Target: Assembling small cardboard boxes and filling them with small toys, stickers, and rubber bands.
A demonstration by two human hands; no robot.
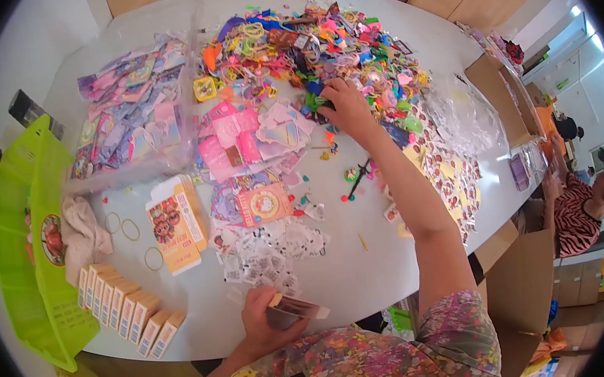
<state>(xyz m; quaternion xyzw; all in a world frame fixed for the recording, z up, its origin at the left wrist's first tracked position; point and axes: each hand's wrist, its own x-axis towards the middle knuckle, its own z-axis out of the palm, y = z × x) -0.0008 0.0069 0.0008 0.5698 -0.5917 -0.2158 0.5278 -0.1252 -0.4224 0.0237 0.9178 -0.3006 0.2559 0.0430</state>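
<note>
At the near edge of the table (345, 271), the left hand (262, 320) curls around a small box (304, 306); a light, steady grip should suit it, since thin card likely crushes easily. Beyond lie white packets (268, 252), then pink cards (214, 155). Farther out, the right hand (347, 109) reaches into the trinkets (370, 60), its fingers bent and downturned; whether they pinch anything, I cannot tell. Lifting single pieces from the heap's near side should avoid dragging neighbours along.
</note>
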